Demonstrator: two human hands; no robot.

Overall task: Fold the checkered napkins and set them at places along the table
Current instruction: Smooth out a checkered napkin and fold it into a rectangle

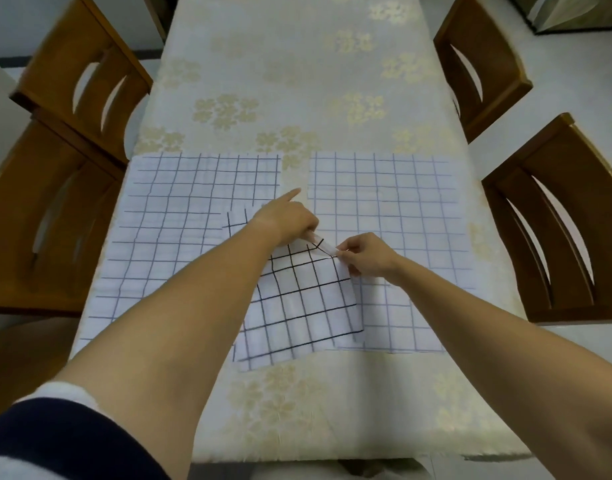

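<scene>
Head view: a long table (297,81) under a cream cloth with a pale gold flower print ran away from the camera, with three napkins across its near half.
left chairs: two brown wooden chairs with slotted backs, one farther (86,64) and one nearer (38,209), stood tucked along the table's left edge.
sleeve (55,441): dark navy with a white cuff, pushed up on the left arm at the lower left corner.
left napkin (180,220): a white square cloth checked with thin blue-grey lines, it lay flat and unfolded on the left side of the table, slightly rumpled.
left hand (287,220): it reached forward over the gap between the two flat cloths, the index finger straight and pointing away, the other fingers curled and gripping the raised top edge of the middle napkin.
middle napkin (304,306): a white cloth checked with bolder black lines, it lay near the front centre, overlapping the inner edges of both neighbours; its far right corner was lifted off the table and stretched between the two hands.
right hand (363,254): thumb and fingertips were closed narrowly, pinching that lifted corner, just beside the left hand.
right napkin (384,202): white with thin blue-grey checks, it was spread flat on the right side, apart from the left napkin at the far edge.
right chairs: two matching brown wooden chairs, one farther (484,60) and one nearer (567,216), stood along the right edge.
</scene>
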